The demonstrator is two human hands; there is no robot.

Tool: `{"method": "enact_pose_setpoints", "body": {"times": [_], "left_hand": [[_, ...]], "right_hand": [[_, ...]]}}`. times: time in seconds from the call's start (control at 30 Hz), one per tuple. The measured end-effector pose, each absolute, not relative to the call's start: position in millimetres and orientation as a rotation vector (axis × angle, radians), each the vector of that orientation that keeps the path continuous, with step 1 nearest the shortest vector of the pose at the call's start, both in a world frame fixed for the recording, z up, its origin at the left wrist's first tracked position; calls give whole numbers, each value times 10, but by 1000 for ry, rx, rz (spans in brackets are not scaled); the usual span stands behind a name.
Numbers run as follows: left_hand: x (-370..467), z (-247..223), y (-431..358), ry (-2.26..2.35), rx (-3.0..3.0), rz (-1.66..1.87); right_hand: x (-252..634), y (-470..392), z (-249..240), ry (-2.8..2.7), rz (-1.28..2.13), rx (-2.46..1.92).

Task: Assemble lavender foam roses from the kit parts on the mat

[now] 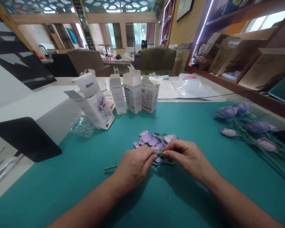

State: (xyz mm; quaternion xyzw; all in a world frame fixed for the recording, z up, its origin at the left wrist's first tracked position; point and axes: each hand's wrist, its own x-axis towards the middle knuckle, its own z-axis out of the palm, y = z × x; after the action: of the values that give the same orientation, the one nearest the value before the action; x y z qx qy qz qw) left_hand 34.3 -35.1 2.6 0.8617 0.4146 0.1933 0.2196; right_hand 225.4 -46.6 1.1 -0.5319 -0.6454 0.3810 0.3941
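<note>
My left hand [138,163] and my right hand [186,158] meet over the middle of a green mat. Between their pinched fingertips is a short green stem piece [159,153], held from both sides. Behind and under the fingers lies a loose heap of purple petal pieces [147,137], partly covered by my hands. Small green pieces [169,163] are scattered around the heap. A longer green stem [110,167] sticks out to the left from beneath my left hand.
Open white boxes [102,109] stand at the mat's back left, beside crumpled clear plastic [83,127]. Purple artificial roses [258,126] on long stems lie at the right. A black panel [26,139] leans at the left. Clear plastic bags [192,88] lie behind the mat.
</note>
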Motion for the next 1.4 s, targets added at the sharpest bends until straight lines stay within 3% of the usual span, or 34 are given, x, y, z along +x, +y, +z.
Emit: {"method": "enact_pose_setpoints", "body": {"times": [0.4, 0.7, 1.17, 1.4], "left_hand": [[317, 65, -283, 1045, 2286, 538], [187, 108, -156, 1220, 2285, 705], [176, 127, -126, 1313, 2306, 704], [207, 71, -161, 1235, 2354, 679]], "right_hand": [[2300, -439, 32, -1649, 1005, -1283], [3049, -129, -15, -1209, 543, -1468], [2929, 6, -372, -2022, 115, -2034], [2882, -32, -324, -2065, 91, -2093]]}}
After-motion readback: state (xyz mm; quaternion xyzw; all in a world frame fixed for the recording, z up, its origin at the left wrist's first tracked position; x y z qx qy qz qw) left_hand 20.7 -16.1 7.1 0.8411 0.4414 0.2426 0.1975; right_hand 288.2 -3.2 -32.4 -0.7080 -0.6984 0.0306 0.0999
